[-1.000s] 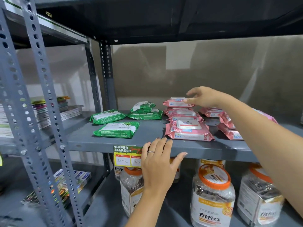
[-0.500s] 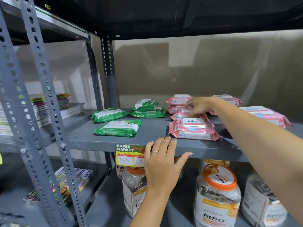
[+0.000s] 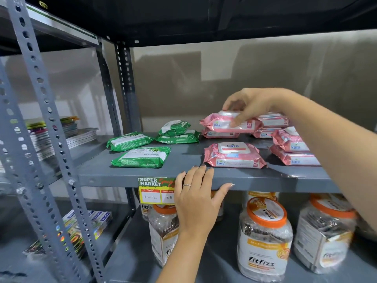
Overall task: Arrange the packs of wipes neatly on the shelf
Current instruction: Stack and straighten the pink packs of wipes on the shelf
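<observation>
On the grey metal shelf (image 3: 183,160), my right hand (image 3: 251,105) grips a pink Kara wipes pack (image 3: 222,124), held on top of another pink pack (image 3: 219,134) at the back. A single pink pack (image 3: 234,156) lies near the front edge. More pink packs (image 3: 293,148) are piled at the right, partly behind my forearm. Green wipes packs lie to the left: one at the front (image 3: 141,157), one behind it (image 3: 128,140), and a small stack (image 3: 177,132) further back. My left hand (image 3: 195,199) rests flat on the shelf's front lip, fingers apart.
A yellow supermarket price tag (image 3: 155,190) hangs on the shelf lip beside my left hand. Orange-lidded Fitfizz jars (image 3: 263,235) stand on the shelf below. Perforated uprights (image 3: 40,111) rise at the left, with stacked books (image 3: 51,133) beyond. The upper shelf (image 3: 204,21) hangs close overhead.
My right hand picked a pink pack from the middle pile and lifted it back onto the rear pack. The left hand stayed on the shelf lip.
</observation>
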